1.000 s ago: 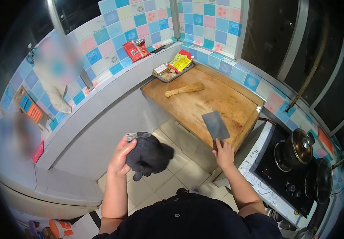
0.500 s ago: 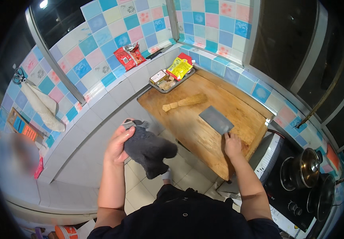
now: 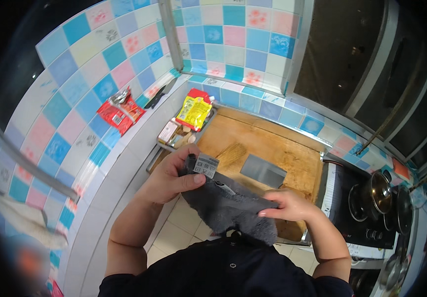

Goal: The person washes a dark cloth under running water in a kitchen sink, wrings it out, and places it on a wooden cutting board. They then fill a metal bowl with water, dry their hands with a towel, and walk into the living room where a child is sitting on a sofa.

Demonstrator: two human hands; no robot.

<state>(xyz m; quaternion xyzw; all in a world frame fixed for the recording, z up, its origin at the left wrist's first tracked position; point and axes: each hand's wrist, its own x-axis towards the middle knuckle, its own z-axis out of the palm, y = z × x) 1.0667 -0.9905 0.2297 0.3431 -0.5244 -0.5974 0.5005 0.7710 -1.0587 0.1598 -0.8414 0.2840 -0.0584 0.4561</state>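
Observation:
A dark grey cloth (image 3: 223,200) with a pale label near one corner hangs stretched between my hands, in front of my body. My left hand (image 3: 176,175) pinches its upper left corner beside the label. The opposite edge is gripped by my right hand (image 3: 287,205), thumb on top. Just beyond the cloth, a cleaver (image 3: 264,171) with a grey rectangular blade lies flat on the wooden cutting board (image 3: 292,138); its handle is hidden behind my right hand. A straw brush (image 3: 230,153) also lies on the board, partly covered by the cloth and my left hand.
A tray (image 3: 208,126) with a yellow packet (image 3: 193,111) and small items stands at the board's far left corner. On the tiled ledge are a red packet (image 3: 121,111) and a dark knife (image 3: 158,96). To the right is a stove (image 3: 342,218) with a lidded pot (image 3: 375,192).
My right hand has let go of the cleaver and taken hold of the cloth. My left hand has brought the cloth rightward, now spread between both hands. The view has shifted.

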